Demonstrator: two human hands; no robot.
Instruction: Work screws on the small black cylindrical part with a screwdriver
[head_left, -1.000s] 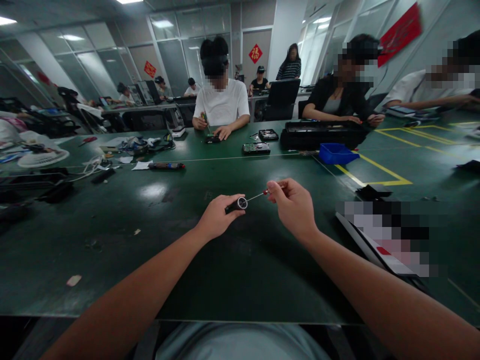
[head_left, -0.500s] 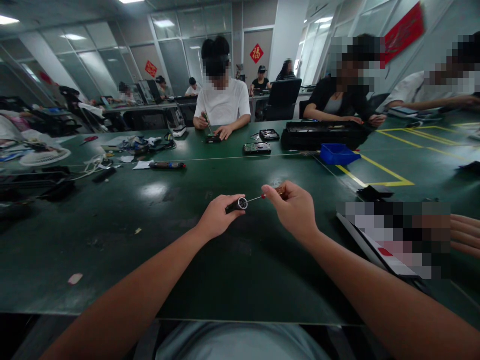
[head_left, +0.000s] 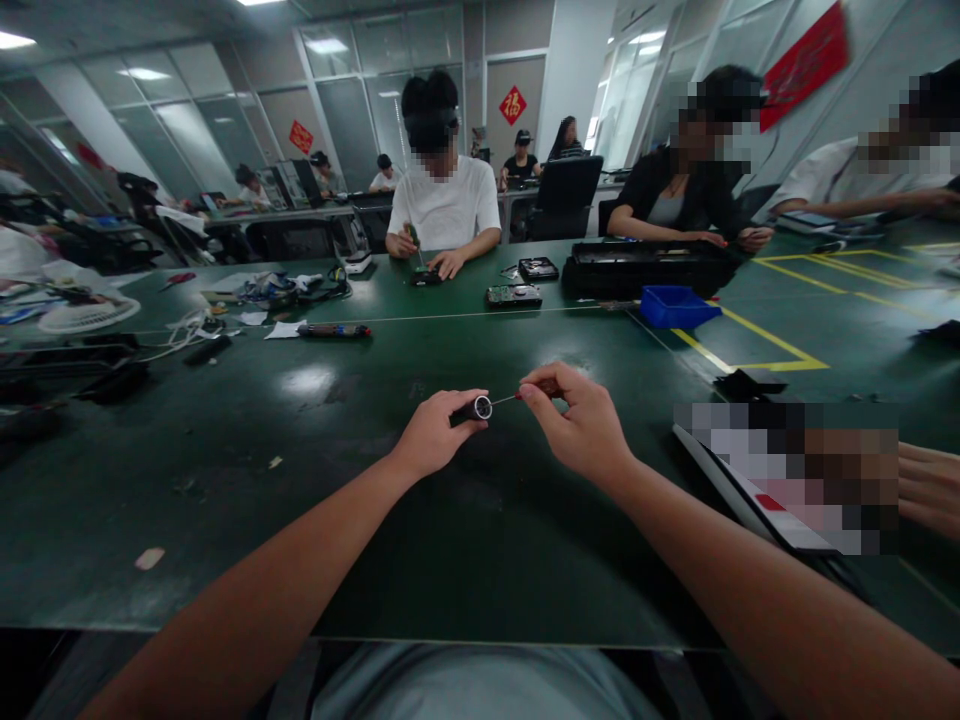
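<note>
My left hand (head_left: 429,437) is closed round a short black cylinder (head_left: 466,411). Its round end, rimmed in silver, faces right, and what lies inside that end is too small to make out. Between the thumb and fingers of my right hand (head_left: 581,420) is a screwdriver (head_left: 506,399) with a thin metal shaft and a reddish handle, mostly covered by the fingers. The shaft points left and its tip meets the cylinder's ringed end; how deep it reaches I cannot tell. Both hands are held above the green table (head_left: 450,560).
Ahead lie a dark, pen-like tool (head_left: 335,330), hard drives (head_left: 514,296) and a blue bin (head_left: 679,307). A co-worker (head_left: 444,205) works opposite. At right, another person's hand (head_left: 928,485) is beside a blurred-out flat device (head_left: 757,490). Cables and parts (head_left: 277,288) clutter the left.
My right hand has shifted slightly left, with its fingers further forward on the screwdriver, and less of the shaft shows. My left hand and the cylinder have barely moved.
</note>
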